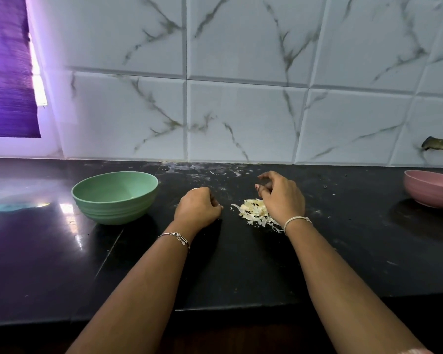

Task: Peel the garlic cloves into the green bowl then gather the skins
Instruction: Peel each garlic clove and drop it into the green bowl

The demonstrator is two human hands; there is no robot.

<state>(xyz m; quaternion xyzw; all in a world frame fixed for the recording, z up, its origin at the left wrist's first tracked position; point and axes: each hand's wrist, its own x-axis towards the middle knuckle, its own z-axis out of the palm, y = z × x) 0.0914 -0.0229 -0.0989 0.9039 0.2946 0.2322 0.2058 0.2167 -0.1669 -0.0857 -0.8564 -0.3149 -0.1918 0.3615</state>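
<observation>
- On the counter (241, 264), about midway along and nearer its back edge than its front, lies a pale heap of skins (251, 210)
- Right hand (283, 198) hovers over the heap's right side, fingers curled and tips drawn together; whether they pinch a skin I cannot tell
- Left hand (198, 208) rests on the counter just left of the heap, not touching it, fingers curled under; nothing shows in it, and whether it holds anything I cannot tell
- Green bowl (114, 198) stands upright to the left of the left hand, apart from it; no cloves show on the part of its inside that is visible, and the near wall hides the bottom
- Pink bowl (431, 190) sits well apart toward the right end
- A few stray flecks (223, 172) lie near the back edge, by the wall
- My reading: peeling looks finished and gathering is in hand
- Risks from here:
- the skins look thin and light, so a quick sweep or a breath could scatter the heap again
- dry skins may cling to the fingers and be carried away from the heap
- the flecks at the back are easy to miss against the smudged surface
- a wide sweep by the left hand could knock the green bowl
</observation>
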